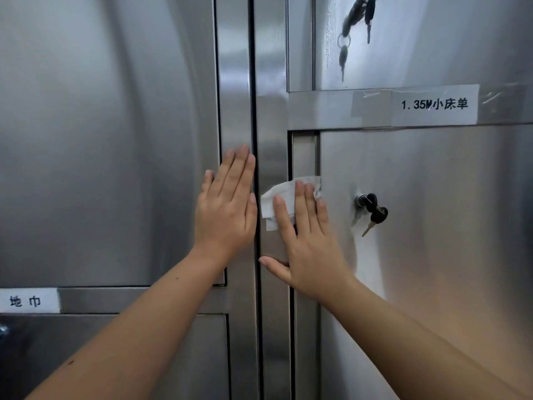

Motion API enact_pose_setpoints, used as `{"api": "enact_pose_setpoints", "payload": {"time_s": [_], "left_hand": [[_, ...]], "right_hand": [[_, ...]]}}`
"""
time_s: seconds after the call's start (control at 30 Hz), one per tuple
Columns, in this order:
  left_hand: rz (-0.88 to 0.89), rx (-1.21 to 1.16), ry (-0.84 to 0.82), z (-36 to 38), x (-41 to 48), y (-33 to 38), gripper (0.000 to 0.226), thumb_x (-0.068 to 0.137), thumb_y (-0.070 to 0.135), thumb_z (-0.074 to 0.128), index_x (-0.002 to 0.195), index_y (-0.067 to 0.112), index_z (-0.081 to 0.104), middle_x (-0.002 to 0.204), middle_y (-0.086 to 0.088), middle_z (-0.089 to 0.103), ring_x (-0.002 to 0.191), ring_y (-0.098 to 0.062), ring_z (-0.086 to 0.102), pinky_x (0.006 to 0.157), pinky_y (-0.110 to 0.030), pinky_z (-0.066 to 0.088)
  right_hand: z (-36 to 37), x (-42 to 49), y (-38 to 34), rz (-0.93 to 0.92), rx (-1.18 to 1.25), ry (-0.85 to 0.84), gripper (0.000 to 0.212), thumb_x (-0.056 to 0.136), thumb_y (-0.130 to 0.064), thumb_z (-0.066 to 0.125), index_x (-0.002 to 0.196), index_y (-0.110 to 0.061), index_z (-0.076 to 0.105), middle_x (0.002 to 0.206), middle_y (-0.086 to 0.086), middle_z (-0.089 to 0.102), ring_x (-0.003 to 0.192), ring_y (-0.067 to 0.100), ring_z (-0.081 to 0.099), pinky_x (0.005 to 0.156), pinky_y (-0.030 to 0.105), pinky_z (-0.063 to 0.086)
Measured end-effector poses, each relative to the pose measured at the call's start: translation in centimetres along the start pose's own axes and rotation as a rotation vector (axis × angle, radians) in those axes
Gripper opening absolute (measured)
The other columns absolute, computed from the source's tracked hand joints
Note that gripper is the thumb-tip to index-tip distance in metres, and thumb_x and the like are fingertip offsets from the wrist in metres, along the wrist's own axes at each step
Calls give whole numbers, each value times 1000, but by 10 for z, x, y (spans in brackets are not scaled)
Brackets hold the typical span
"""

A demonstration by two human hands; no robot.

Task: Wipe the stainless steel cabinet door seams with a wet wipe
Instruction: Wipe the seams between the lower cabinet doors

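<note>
Nearby, keys (376, 215) hang in a lock (360, 200); flat right hand (310, 249) presses wet wipe (278, 194), left hand (226, 209) flat.

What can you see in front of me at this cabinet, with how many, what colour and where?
cabinet doors: four partly seen, silver steel, two either side of the centre seam
centre seam: one, dark, vertical
wet wipe: one, white, on the frame by the lower right door's edge
lock keys: one small bunch, black heads, lower right door
hanging keys: one bunch, black, upper right door
right label: one, white, above lower right door
left label: one, white, lower left
left hand: one, flat on the frame left of the seam
right hand: one, straight fingers pressing the wet wipe
</note>
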State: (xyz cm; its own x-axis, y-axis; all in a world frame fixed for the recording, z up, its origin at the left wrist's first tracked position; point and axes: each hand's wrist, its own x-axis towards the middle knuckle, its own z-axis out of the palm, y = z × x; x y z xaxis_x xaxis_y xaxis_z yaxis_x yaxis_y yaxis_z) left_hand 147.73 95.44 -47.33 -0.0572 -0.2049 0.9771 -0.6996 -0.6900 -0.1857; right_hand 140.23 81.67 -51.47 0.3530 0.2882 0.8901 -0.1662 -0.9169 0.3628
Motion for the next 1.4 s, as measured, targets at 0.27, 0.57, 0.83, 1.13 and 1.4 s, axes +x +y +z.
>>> {"api": "enact_pose_setpoints", "payload": {"time_s": [0.27, 0.57, 0.83, 1.13, 1.4], "left_hand": [[29, 47, -30, 1, -45, 5, 50, 93, 19, 32, 140, 3, 33, 148, -12, 29, 138, -22, 23, 111, -43, 13], [-17, 82, -14, 9, -110, 22, 48, 93, 20, 33, 138, 3, 36, 146, -11, 30, 137, -21, 27, 108, -48, 22], [-74, 55, -9, 15, -141, 29, 48, 96, 25, 31, 142, 9, 27, 147, -5, 28, 141, -13, 16, 111, -46, 14], [-149, 38, 9, 25, -206, 48, 46, 100, 27, 27, 142, 7, 25, 151, 1, 16, 142, -13, 10, 111, -49, 13], [-191, 44, -12, 32, -272, 63, 46, 101, 28, 25, 142, 9, 19, 156, 10, -3, 143, -14, 7, 111, -51, 13]], "right_hand": [[6, -26, -11, 3, -8, -11, 83, 87, -62, 34, 143, -2, 23, 143, 37, 23, 135, 48, 22, 113, 52, 14], [17, -52, -23, 17, -27, -30, 81, 89, -61, 33, 144, -3, 19, 143, 37, 21, 135, 48, 19, 114, 50, 10], [29, -94, -35, -13, -9, -59, 83, 89, -60, 36, 145, -4, 13, 144, 36, 13, 136, 48, 14, 114, 49, 9], [43, -139, -54, -13, -36, -63, 79, 90, -58, 37, 144, -4, 15, 143, 33, 16, 135, 45, 14, 113, 48, 10], [59, -183, -73, 12, 14, -59, 78, 91, -58, 36, 144, -6, 14, 143, 33, 12, 135, 45, 10, 114, 47, 6]]}}
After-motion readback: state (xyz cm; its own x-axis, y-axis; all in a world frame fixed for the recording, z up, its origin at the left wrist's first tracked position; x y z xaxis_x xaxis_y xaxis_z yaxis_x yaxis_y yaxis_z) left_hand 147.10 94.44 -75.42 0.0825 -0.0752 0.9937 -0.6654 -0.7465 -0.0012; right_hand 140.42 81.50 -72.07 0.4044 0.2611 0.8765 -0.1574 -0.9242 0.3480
